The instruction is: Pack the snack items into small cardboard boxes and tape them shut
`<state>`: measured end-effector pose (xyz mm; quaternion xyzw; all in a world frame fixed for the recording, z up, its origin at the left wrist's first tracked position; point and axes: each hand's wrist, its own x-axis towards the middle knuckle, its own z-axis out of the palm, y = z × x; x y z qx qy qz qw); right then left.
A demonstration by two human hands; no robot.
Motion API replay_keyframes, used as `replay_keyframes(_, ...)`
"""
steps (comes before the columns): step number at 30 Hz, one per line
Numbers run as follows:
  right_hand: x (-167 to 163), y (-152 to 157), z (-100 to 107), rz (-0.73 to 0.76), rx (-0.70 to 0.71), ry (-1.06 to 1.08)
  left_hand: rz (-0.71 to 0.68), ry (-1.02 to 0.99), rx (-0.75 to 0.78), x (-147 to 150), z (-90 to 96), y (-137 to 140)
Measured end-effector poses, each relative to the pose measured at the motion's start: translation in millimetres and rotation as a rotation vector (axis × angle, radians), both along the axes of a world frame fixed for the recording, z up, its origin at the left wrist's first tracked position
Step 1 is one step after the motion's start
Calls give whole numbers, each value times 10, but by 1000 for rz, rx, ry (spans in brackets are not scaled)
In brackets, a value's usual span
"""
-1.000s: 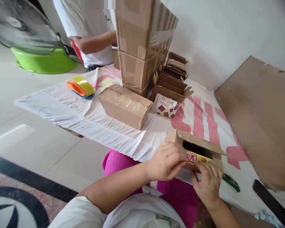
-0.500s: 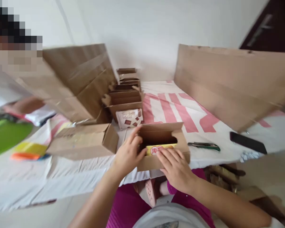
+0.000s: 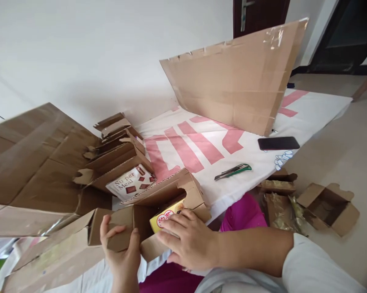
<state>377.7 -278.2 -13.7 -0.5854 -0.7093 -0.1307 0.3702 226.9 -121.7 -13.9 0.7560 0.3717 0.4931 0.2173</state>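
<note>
An opened cardboard box (image 3: 161, 187) sits tilted at the table's front edge with a yellow pack (image 3: 168, 215) inside it. My left hand (image 3: 122, 252) is closed around the box's left end flap, thumb on one side and fingers on the other. My right hand (image 3: 189, 238) lies with fingers stretched over the front wall and the pack's lower part, hiding some of its print. Beyond the box leans a white "Su-per Meal" packet (image 3: 131, 183). A green utility knife (image 3: 234, 172) lies to the right.
Several open cartons (image 3: 113, 156) stand in a row behind the packet. Large cardboard panels rise at left (image 3: 42, 158) and right (image 3: 229, 81). A closed carton (image 3: 58, 248) lies at front left, a black phone (image 3: 277, 143) at right. Opened boxes (image 3: 326, 207) lie on the floor.
My view has turned to the right. My left hand has moved from the box's back left corner to its left end flap. My right hand stays over the front wall and pack.
</note>
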Motion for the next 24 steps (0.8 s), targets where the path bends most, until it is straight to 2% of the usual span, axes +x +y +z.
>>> replay_keyframes(2,211,-122,100,60,143,129,4,-1,-26,-3,5,18)
replay_keyframes(3,341,-176,123,36,224,213,6,-1,-41,-10,3,36)
replay_keyframes(5,611,-251,89,-115,313,401,13,-2,-60,-27,-7,74)
replay_keyframes(6,731,-267,29,-205,307,493,13,-4,-65,-33,-14,89)
replay_keyframes(9,954,-233,-262,-349,111,758,5,-16,-72,-29,-27,102)
replay_keyframes(11,982,-163,-462,-312,-55,934,3,-13,-76,-8,-28,90)
replay_keyframes(13,959,-84,-603,-243,-148,1065,4,-1,-67,15,-25,74)
replay_keyframes(17,927,11,-681,-211,-164,1090,7,17,-47,31,-23,60)
replay_keyframes(24,940,-14,-505,-249,-153,943,15,-7,-86,40,12,21)
